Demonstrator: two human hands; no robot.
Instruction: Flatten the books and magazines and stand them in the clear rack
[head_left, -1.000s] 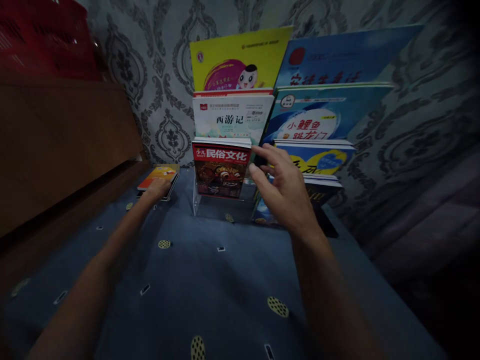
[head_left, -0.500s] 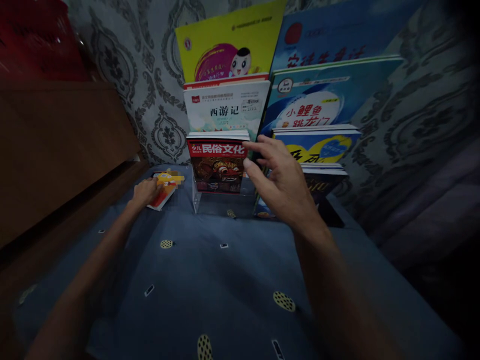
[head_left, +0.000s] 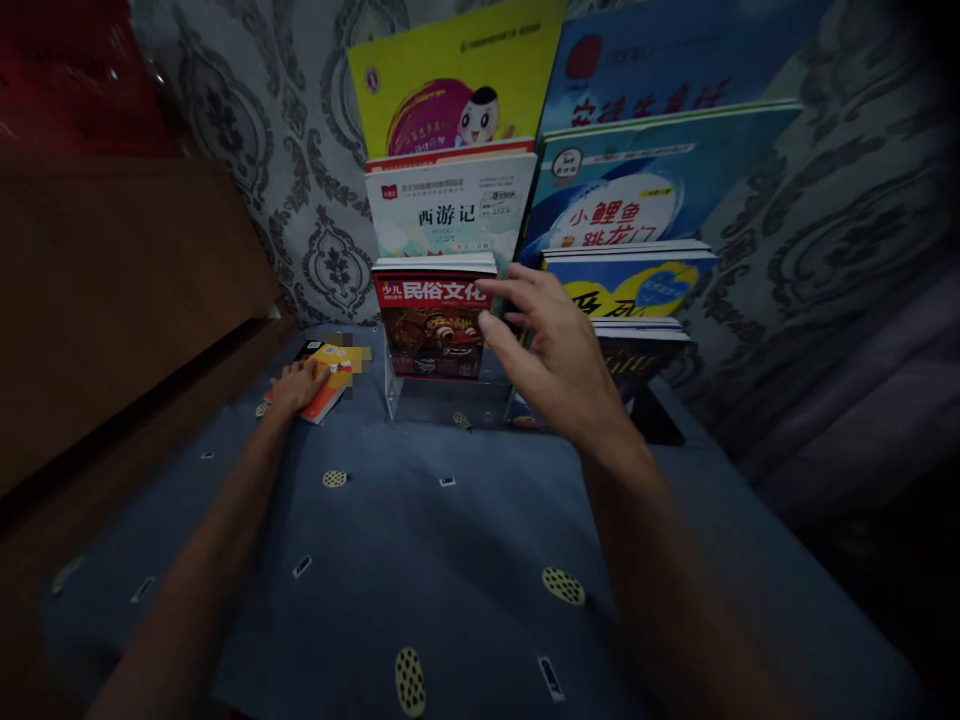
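Note:
My left hand (head_left: 298,388) lies over an orange and yellow book (head_left: 330,385) on the cloth, its fingers spread on the cover. Part of that book is blurred by a pixelated patch. My right hand (head_left: 559,355) is raised at the right edge of a dark booklet with a red title band (head_left: 439,320). Its thumb and fingers are apart, with nothing gripped between them; whether the fingertips touch the booklet I cannot tell. The booklet stands at the front of a clear stand (head_left: 450,400), before a white book (head_left: 442,205) and a taller yellow book (head_left: 420,75).
Right of the stand, several books rise in tiers, among them a teal one (head_left: 705,155), a blue one (head_left: 682,285) and a dark one (head_left: 637,365). A brown wooden cabinet (head_left: 120,300) borders the left side. Behind is patterned wallpaper (head_left: 322,260). Blue printed cloth (head_left: 390,540) covers the surface.
My left hand has shifted slightly right and its fingers are more spread over the orange book. My right hand has hardly moved. The view has tilted a little.

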